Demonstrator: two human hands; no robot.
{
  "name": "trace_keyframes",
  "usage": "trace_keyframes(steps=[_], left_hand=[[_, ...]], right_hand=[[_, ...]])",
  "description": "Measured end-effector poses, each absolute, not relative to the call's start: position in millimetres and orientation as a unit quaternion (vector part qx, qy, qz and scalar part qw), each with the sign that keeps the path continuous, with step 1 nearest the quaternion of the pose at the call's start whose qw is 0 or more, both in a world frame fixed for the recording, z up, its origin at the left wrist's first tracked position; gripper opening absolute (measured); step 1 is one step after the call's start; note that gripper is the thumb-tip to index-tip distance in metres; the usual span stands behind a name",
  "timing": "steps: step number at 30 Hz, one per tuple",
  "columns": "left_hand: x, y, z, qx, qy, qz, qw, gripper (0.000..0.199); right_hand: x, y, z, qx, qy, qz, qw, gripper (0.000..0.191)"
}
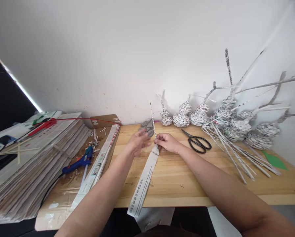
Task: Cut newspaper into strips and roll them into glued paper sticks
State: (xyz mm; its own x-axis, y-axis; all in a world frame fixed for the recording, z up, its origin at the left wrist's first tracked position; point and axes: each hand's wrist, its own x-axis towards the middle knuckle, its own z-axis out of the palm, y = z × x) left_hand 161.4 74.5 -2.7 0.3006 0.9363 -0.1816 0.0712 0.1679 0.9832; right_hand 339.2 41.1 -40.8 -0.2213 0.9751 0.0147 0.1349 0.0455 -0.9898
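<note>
My right hand (167, 143) pinches a newspaper strip (145, 181) between thumb and fingers. Above the pinch the strip is rolled into a thin, upright paper tube; below, it lies flat and slants down past the table's front edge. Just left of the tube is my left hand (139, 141), slightly blurred, its fingers loosely apart and holding nothing. Behind that hand sits a small pile of grey, flat round pieces (147, 126), partly covered by it. Black-handled scissors (199, 142) lie to the right of my right hand.
Several woven paper gourd shapes (181, 119) line the wall, some with long stems sticking out. Loose paper tubes (232, 154) and a green sheet (275, 160) lie at right. On the left are a blue glue gun (79, 162) on cardboard, cut strips (98, 168) and a tall newspaper stack (46, 164).
</note>
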Motion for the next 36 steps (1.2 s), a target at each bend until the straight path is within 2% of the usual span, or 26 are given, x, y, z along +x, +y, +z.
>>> trace_keyframes(steps=[2, 5, 8, 13, 19, 36], left_hand=[[164.7, 57.4, -5.7, 0.457, 0.405, 0.332, 0.719, 0.046], [170.3, 44.0, -9.1, 0.452, 0.348, 0.302, 0.763, 0.035], [172.6, 43.3, -13.1, 0.459, 0.336, 0.296, 0.767, 0.030], [166.7, 49.7, -25.9, 0.485, 0.334, 0.274, 0.760, 0.044], [159.2, 52.4, -36.2, 0.539, 0.318, 0.210, 0.751, 0.047], [163.5, 40.1, -29.7, 0.581, 0.368, 0.184, 0.702, 0.032]], right_hand=[[339.0, 40.3, -39.4, -0.463, -0.597, 0.509, 0.413, 0.033], [338.7, 39.5, -39.0, -0.456, -0.603, 0.510, 0.410, 0.036], [338.3, 38.6, -39.3, -0.452, -0.608, 0.513, 0.404, 0.038], [338.6, 35.9, -34.5, -0.459, -0.614, 0.510, 0.390, 0.038], [340.2, 35.2, -30.3, -0.463, -0.632, 0.489, 0.383, 0.036], [340.8, 31.2, -16.8, -0.444, -0.522, 0.556, 0.470, 0.034]])
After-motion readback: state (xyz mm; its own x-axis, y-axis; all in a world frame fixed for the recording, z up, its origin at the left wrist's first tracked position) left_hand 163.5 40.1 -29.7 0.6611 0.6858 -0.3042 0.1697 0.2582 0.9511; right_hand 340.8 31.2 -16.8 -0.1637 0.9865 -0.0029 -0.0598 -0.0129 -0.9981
